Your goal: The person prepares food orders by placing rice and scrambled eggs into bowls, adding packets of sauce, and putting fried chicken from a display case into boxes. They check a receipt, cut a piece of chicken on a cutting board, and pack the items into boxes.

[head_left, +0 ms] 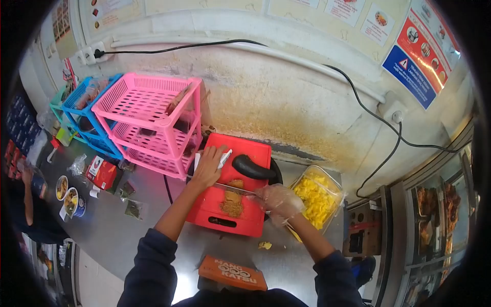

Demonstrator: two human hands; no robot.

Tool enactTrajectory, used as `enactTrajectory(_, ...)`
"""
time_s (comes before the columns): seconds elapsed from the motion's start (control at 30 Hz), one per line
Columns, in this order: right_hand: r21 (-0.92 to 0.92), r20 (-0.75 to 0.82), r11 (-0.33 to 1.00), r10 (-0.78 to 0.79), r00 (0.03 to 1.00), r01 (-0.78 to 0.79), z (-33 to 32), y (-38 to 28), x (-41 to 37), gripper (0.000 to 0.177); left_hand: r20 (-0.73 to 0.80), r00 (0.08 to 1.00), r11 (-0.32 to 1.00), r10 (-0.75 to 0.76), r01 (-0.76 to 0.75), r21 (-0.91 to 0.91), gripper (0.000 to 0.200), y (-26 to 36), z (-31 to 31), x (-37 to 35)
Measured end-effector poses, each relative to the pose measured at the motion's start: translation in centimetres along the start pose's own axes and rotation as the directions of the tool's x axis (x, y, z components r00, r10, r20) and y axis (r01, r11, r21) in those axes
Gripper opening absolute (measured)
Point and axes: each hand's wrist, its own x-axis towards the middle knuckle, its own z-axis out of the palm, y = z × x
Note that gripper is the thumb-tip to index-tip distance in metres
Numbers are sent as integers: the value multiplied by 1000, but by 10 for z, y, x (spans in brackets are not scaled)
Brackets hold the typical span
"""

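Your gloved right hand (279, 202) is clenched on the long steel knife (236, 190). Your bare left hand (207, 168) lies flat, holding nothing. The brown breaded cutlet (232, 205), on the red plastic cutting board (245, 225), looks partly sliced.

Steel counter (153, 230), worn, grey. Directly on it, left to right: two cups (69, 197) at left edge; green rack (56, 105), blue rack (84, 110) and pink rack (148, 102) touching in a row at the back; red carton (102, 173) in front of blue rack; dark sachets (134, 209) near carton; black cable (167, 188); red board (245, 225) at centre; clear tub (335, 192) just right of board; orange box (232, 272) at near edge; yellow scrap (265, 245) between box and board
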Motion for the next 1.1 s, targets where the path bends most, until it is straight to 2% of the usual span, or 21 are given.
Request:
enactTrajectory(0.1, 25, 32, 993, 117, 993, -118, -41, -12, 8, 22, 5, 1000, 999, -31, 31, 22, 57, 11, -32, 21)
enactTrajectory(0.17, -42, -107, 992, 113, 988, -118, -39, -12, 6, 24, -101, 994, 999, -41, 37, -39, 56, 12, -35, 30)
enactTrajectory(0.23, -95, -178, 993, 54, 983, -72, 25, 6, 14, 24, -129, 992, 1000, 8, -7, 2, 49, -17, 16, 8)
enactTrajectory(0.3, -180, -279, 984, -48, 959, -3, 19, 9, 27, 24, 0, 995, 995, -95, 95, 31, 49, -10, 0, 13)
enactTrajectory(0.33, -70, -189, 998, -8, 982, -6, 17, 11, 23, 31, 116, 984, 989, -135, 127, 70, 40, -6, -7, 14)
enactTrajectory(0.37, 31, -103, 999, 16, 995, -13, 3, 8, 21, 39, 96, 986, 989, -133, 126, 77, 40, -6, -10, 12)
enactTrajectory(0.43, 1, -172, 998, 70, 983, -71, -22, 1, 7, 38, -314, 949, 999, 38, -44, -14, 46, -11, -16, 12)
enactTrajectory(0.5, 0, -227, 992, 127, 966, -130, -39, 5, 4, 38, -429, 902, 991, -44, -15, -134, 32, 9, -64, 14)
enactTrajectory(0.53, -98, -277, 978, 153, 949, -186, -50, 12, 4, 37, -425, 877, 890, -224, 6, -456, 29, 17, -87, 10)
enactTrajectory(0.57, -187, -321, 951, 176, 931, -245, -57, 15, 5, 36, -353, 848, 683, -395, 14, -730, 28, 26, -104, 3)
enactTrajectory(0.6, -180, -311, 955, 174, 934, -238, -64, 13, 10, 36, -346, 847, 684, -404, 29, -729, 28, 35, -117, -7)
enactTrajectory(0.67, -210, -222, 943, 213, 952, -260, -83, 8, 23, 32, -216, 804, 320, -554, -34, -947, 34, 49, -141, -22)
enactTrajectory(0.7, -203, -220, 948, 200, 955, -246, -86, -3, 24, 32, -222, 798, 331, -560, -29, -943, 34, 53, -148, -31)
enactTrajectory(0.77, -117, -223, 985, 95, 970, -123, -87, -29, 25, 47, 71, 769, -100, -635, 9, -995, 36, 61, -155, -54)
enactTrajectory(0.8, -110, -219, 987, 87, 972, -113, -73, -39, 24, 47, 131, 811, -150, -571, 55, -987, 37, 62, -158, -65)
enactTrajectory(0.83, -84, -336, 993, -104, 936, 80, -47, -48, 20, 54, 133, 803, -145, -580, 59, -988, 37, 65, -161, -71)
enactTrajectory(0.87, -79, -448, 959, -279, 849, 274, -22, -55, 18, 61, 230, 815, -309, -532, 67, -949, 38, 72, -161, -77)
enactTrajectory(0.9, -67, -439, 955, -288, 851, 289, 0, -59, 22, 61, 317, 823, -464, -472, 73, -883, 39, 80, -162, -85)
enactTrajectory(0.97, -123, -398, 988, -136, 907, 95, 32, -73, 28, 70, 329, 828, -472, -454, 90, -877, 39, 93, -164, -95)
enactTrajectory(1.03, -157, -492, 985, -138, 860, 68, 39, -77, 36, 59, 319, 849, -473, -421, 94, -876, 40, 104, -170, -100)
enactTrajectory(1.1, 18, -355, 1000, -4, 935, 11, 39, -79, 40, 42, 372, 826, -550, -423, 92, -830, 43, 118, -180, -106)
